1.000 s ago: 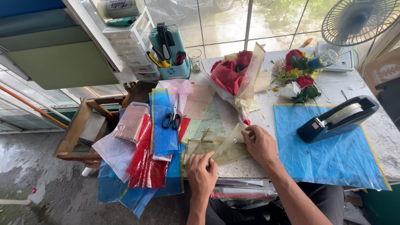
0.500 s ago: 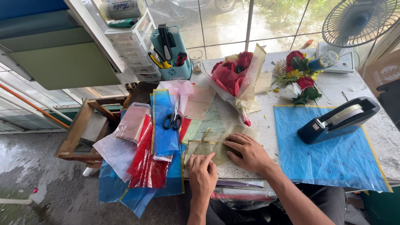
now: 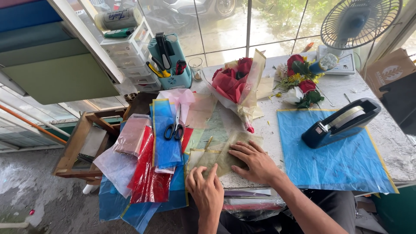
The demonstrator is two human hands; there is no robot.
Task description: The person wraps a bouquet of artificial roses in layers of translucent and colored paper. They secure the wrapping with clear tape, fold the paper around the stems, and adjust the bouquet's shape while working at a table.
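Down at the near edge of the table (image 3: 381,130), both hands press flat on a sheet of translucent olive wrapping film (image 3: 225,154). The left hand (image 3: 207,188) lies palm down on the sheet's near left corner, its fingers spread and extended, grip apart and closed on nothing. The right hand (image 3: 255,161) rests just beside it on the sheet's right part, fingers splayed toward the left, likewise flat and clasping nothing. The film lies between a stack of blue and red plastic sheets (image 3: 151,169) on the left and a blue sheet (image 3: 338,160) spread on the right. Black-handled scissors (image 3: 175,128) lie on the stack's top blue sheet. A dark blue tape dispenser (image 3: 340,123) stands on the blue sheet's far edge. Beyond the hands lies a wrapped bouquet of red flowers (image 3: 236,84), its stem end pointing toward the olive film. Loose flowers (image 3: 301,80) lie further right, near a fan (image 3: 357,19).
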